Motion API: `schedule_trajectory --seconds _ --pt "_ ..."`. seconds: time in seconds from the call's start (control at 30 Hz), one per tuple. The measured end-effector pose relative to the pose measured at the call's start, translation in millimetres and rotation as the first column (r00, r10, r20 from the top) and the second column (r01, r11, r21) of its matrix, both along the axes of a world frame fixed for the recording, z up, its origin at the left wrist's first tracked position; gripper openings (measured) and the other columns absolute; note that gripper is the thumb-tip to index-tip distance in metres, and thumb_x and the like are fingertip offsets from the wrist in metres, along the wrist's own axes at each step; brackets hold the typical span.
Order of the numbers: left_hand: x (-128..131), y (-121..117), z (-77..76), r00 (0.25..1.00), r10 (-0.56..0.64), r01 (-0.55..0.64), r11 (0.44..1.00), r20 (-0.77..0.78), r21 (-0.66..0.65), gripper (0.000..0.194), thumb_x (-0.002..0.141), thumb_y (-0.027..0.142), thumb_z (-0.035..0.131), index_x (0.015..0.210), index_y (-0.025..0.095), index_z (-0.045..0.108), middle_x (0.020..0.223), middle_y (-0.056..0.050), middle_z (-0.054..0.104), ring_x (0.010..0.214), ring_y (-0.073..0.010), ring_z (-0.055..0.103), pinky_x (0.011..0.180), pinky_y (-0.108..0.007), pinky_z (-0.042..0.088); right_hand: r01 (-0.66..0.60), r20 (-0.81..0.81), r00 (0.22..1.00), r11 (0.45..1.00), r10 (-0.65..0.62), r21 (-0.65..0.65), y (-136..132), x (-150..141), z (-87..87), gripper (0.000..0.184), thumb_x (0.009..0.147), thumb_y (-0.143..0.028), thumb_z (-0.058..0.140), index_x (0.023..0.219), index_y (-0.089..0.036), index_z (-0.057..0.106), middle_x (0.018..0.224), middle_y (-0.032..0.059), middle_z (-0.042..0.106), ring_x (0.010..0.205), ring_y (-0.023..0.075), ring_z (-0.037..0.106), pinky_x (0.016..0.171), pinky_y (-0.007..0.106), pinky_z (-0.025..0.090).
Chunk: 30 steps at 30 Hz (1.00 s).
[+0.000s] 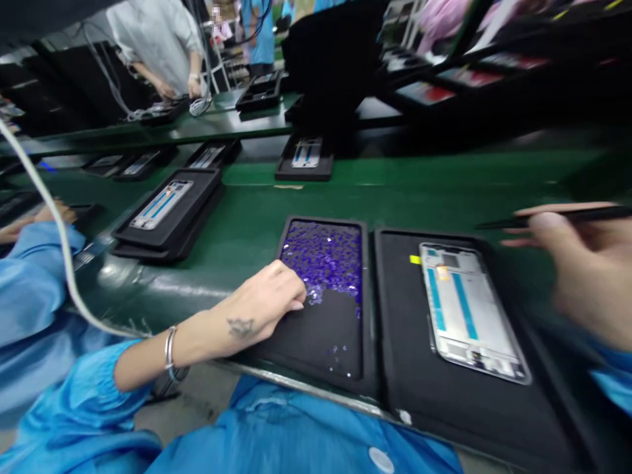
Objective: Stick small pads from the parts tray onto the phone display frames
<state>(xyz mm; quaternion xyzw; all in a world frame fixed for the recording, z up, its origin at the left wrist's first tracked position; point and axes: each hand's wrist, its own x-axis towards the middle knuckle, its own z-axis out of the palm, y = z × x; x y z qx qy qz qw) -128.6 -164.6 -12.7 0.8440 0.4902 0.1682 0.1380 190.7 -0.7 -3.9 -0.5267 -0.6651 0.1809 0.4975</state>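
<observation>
My left hand [269, 299] is closed, fingertips pressed together over the left side of a black tray [296, 342]. Whatever those fingers hold, if anything, is hidden. Many tiny purple, shiny pieces [326, 253] cover the tray's far half, with a few scattered near its front. At the right, my right hand [587, 276], blurred, grips black tweezers [513, 222] whose tip points left. Between the hands, a second black tray [405, 349] bears a silver phone frame [474, 309] with blue strips. A yellow tab [415, 260] lies by the frame's upper left corner.
Stacked black trays [162, 243] with another phone frame stand at left on the green bench [247, 230]. Further trays [303, 172] line the back. A white cable [54, 217] hangs at left, near a co-worker's blue sleeve [34, 270]. Another person [158, 46] works across the bench.
</observation>
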Motion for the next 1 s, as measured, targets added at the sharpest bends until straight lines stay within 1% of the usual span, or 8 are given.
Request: schedule_trajectory --seconds 0.07,0.13,0.2,0.27,0.37,0.5,0.7,1.0 --pt "10.6 28.4 14.9 0.991 -0.063 0.067 0.997 0.117 -0.032 0.013 0.098 0.016 0.042 0.088 0.018 0.050 0.088 -0.002 0.057 0.083 -0.0154 0.049 0.077 -0.030 0.040 0.012 -0.058 0.998 1.000 -0.012 0.005 6.7 2.7 5.4 0.019 0.087 -0.027 0.061 0.093 -0.011 0.069 0.089 0.0112 0.068 0.068 0.0094 0.064 0.065 0.024 0.052" --pt "30.1 62.7 28.5 0.961 -0.119 0.141 0.988 0.251 -0.069 0.013 0.096 0.018 0.045 0.085 0.018 0.051 0.083 0.000 0.056 0.075 -0.0125 0.048 0.071 -0.027 0.037 -0.053 -0.160 0.985 0.997 0.061 0.050 13.1 2.6 3.8 0.019 0.084 -0.028 0.064 0.091 -0.012 0.069 0.089 0.0110 0.068 0.066 0.0098 0.064 0.061 0.024 0.053" --pt "55.1 98.2 34.7 0.887 -0.117 0.211 0.963 0.447 -0.165 0.011 0.092 0.018 0.052 0.081 0.017 0.052 0.078 0.002 0.054 0.070 -0.0106 0.047 0.066 -0.025 0.035 -0.110 -0.223 0.966 0.989 0.130 0.097 16.8 4.9 -0.9 0.019 0.083 -0.030 0.065 0.090 -0.013 0.069 0.089 0.0106 0.068 0.067 0.0109 0.065 0.061 0.023 0.055" --pt "79.8 129.4 31.9 0.741 -0.047 0.312 0.907 0.669 -0.282 0.007 0.086 0.019 0.060 0.081 0.015 0.056 0.075 0.002 0.057 0.069 -0.0098 0.050 0.067 -0.024 0.036 -0.135 -0.242 0.957 0.983 0.162 0.123 16.2 10.7 -4.3 0.019 0.084 -0.032 0.065 0.091 -0.014 0.069 0.088 0.0094 0.068 0.067 0.0111 0.066 0.062 0.023 0.056" --pt "104.9 158.5 18.2 0.614 0.028 0.423 0.832 0.788 -0.359 0.017 0.083 0.029 0.067 0.088 0.013 0.063 0.076 0.000 0.061 0.069 -0.0093 0.053 0.068 -0.023 0.038 -0.152 -0.283 0.940 0.977 0.190 0.153 7.6 19.8 -3.2 0.019 0.085 -0.034 0.065 0.093 -0.016 0.069 0.088 0.0066 0.067 0.069 0.0112 0.066 0.065 0.024 0.057" --pt "112.9 164.9 2.4 0.531 0.129 0.507 0.744 0.837 -0.436 0.034 0.080 0.042 0.072 0.091 0.011 0.065 0.079 -0.002 0.060 0.068 -0.0079 0.051 0.068 -0.023 0.040 -0.191 -0.243 0.943 0.968 0.227 0.161 -11.8 19.2 4.4 0.017 0.087 -0.034 0.064 0.093 -0.019 0.069 0.086 0.0027 0.065 0.066 0.0092 0.065 0.065 0.023 0.055" --pt "114.2 159.2 -5.5 0.451 0.285 0.592 0.614 0.846 -0.523 0.036 0.076 0.042 0.077 0.087 0.009 0.066 0.077 -0.002 0.057 0.066 -0.0072 0.050 0.066 -0.021 0.040 -0.284 -0.171 0.941 0.956 0.293 0.077 -30.2 8.6 9.0 0.015 0.088 -0.032 0.062 0.091 -0.018 0.067 0.083 0.0016 0.064 0.067 0.0064 0.063 0.064 0.018 0.052" --pt "115.9 157.9 -4.0 0.418 0.317 0.613 0.593 0.851 -0.522 0.036 0.079 0.042 0.076 0.086 0.008 0.065 0.076 -0.001 0.055 0.065 -0.0071 0.048 0.064 -0.020 0.039 -0.291 -0.236 0.935 0.952 0.264 -0.089 -26.5 6.7 8.4 0.025 0.086 -0.040 0.064 0.094 -0.016 0.068 0.079 0.0021 0.066 0.066 0.0085 0.063 0.064 0.019 0.052"
